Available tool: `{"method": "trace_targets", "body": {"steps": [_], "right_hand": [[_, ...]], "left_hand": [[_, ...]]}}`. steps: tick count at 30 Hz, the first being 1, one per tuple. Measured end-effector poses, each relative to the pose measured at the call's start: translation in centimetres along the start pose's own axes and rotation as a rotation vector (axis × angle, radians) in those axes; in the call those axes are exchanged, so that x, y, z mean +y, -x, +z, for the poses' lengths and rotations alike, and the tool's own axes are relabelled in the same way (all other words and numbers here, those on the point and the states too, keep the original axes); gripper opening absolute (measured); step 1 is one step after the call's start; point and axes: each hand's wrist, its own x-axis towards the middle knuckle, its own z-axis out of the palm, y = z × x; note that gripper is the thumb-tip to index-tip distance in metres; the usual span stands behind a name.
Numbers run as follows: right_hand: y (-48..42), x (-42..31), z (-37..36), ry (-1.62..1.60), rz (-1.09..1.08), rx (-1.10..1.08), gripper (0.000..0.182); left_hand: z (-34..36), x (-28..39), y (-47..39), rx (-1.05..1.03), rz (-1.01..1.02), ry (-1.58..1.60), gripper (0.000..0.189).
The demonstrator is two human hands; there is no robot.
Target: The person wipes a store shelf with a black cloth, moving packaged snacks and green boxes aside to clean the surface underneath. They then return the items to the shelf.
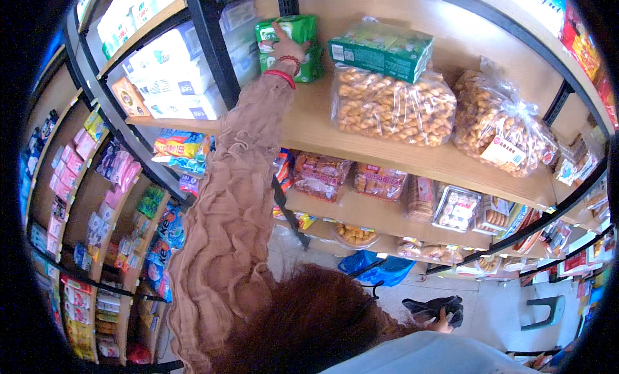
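My left hand (288,49) reaches up to the shelf and lies against the front of a green plastic-wrapped pack (309,60). Its fingers are apart, and one points upward along the pack. A red bead bracelet (290,60) and a red band (280,77) circle that wrist, above a ruffled pinkish-brown sleeve. Low at the right, my right hand (440,324) grips a dark cloth (435,306) over the floor. Beside the green pack, a dark green box pack (382,48) rests on a clear bag of twisted dough snacks (394,106).
Another bag of twists (503,127) sits further right. White tissue packs (169,69) stand left of a black shelf post (210,45). Packaged cakes (321,176) line the shelf below. A blue plastic bag (377,267) and a green stool (546,313) are on the floor. Hair (319,321) covers the lower middle.
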Motion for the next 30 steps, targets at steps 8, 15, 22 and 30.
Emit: {"method": "trace_targets", "body": {"steps": [8, 15, 22, 30], "right_hand": [[1.4, -0.7, 1.5, 0.106, -0.127, -0.048, 0.027], [0.7, -0.9, -0.5, 0.012, 0.033, -0.013, 0.029], [1.8, -0.7, -2.8, -0.111, -0.036, -0.008, 0.032], [1.7, -0.4, -5.1, 0.055, 0.018, -0.036, 0.024]], "left_hand": [[-0.8, 1.5, 2.5, 0.262, 0.286, -0.214, 0.108], [-4.4, 7.1, 5.8, -0.690, 0.171, 0.366, 0.088], [-4.9, 7.4, 6.9, -0.953, 0.093, 0.599, 0.056], [-8.4, 3.7, 11.3, -0.750, 0.293, 0.938, 0.058]]}}
